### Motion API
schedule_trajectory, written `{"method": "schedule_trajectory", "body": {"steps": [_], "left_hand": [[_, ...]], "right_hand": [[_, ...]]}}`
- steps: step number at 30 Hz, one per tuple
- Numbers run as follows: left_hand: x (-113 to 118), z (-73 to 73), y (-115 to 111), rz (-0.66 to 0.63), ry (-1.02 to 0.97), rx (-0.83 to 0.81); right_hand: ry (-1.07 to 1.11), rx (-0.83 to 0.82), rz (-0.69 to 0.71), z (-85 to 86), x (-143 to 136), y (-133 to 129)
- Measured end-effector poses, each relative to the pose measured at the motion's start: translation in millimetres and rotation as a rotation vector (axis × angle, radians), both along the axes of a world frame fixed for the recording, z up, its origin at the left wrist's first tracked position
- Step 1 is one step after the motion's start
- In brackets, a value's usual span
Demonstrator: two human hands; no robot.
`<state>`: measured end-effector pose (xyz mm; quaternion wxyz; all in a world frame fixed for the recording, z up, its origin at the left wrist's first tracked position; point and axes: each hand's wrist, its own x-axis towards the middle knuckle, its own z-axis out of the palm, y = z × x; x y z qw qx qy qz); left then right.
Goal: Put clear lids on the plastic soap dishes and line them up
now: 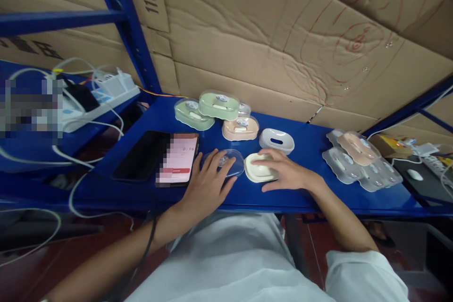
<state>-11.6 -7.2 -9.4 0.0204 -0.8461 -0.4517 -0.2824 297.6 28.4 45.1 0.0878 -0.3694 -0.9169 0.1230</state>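
My left hand (208,177) lies spread and flat over a clear plastic cover (236,166), which carries a printed round label partly hidden by the fingers. Just right of it, a cream oval soap dish (255,174) rests on the blue table. My right hand (288,170) grips this dish from the right, its fingers over the far rim and hollow and the thumb at the near side. Behind the right hand sits a white oval piece with a slot (272,140).
Packed soap dishes, green (219,105) and peach (240,130), stand at the back. Several grey packed ones (341,165) are piled at the right under a peach one (357,147). A lit phone (184,155) and a dark one (139,155) lie left, near a cabled power strip (116,94).
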Motion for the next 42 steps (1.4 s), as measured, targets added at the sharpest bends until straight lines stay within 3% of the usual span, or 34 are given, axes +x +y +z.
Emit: {"method": "schedule_trajectory", "body": {"steps": [9, 11, 16, 20, 23, 25, 27, 30, 32, 36, 42], "left_hand": [[1, 4.2, -1, 0.043, 0.037, 0.043], [1, 5.2, -2, 0.023, 0.043, 0.047], [1, 7.4, -3, -0.002, 0.050, 0.043], [1, 7.0, -3, -0.020, 0.037, 0.022], [1, 6.2, -3, -0.024, 0.031, -0.009], [2, 6.5, -3, -0.024, 0.029, -0.020], [2, 7.7, -3, -0.018, 0.031, -0.028], [3, 9.7, -4, 0.016, 0.038, -0.040], [4, 9.6, -4, 0.054, 0.047, -0.045], [3, 6.0, -4, 0.047, 0.069, -0.048], [2, 5.5, -4, 0.047, 0.042, -0.041]], "right_hand": [[0.120, 0.141, 0.022, -9.6, 1, 12], [0.152, 0.183, -0.039, -5.7, 7, 16], [0.105, 0.325, -0.359, -1.4, 43, 31], [0.023, 0.260, -0.364, -6.0, 64, 40], [0.073, 0.407, -0.443, -3.5, 59, 38], [0.143, 0.483, -0.406, 0.7, 45, 30], [0.183, 0.495, -0.269, 3.8, 27, 20], [0.128, 0.428, -0.043, 1.9, 2, 7], [0.037, 0.391, 0.024, -3.5, -9, 1], [-0.092, 0.408, 0.012, -14.7, -11, 3], [-0.043, 0.423, -0.052, -18.6, 0, 9]]}}
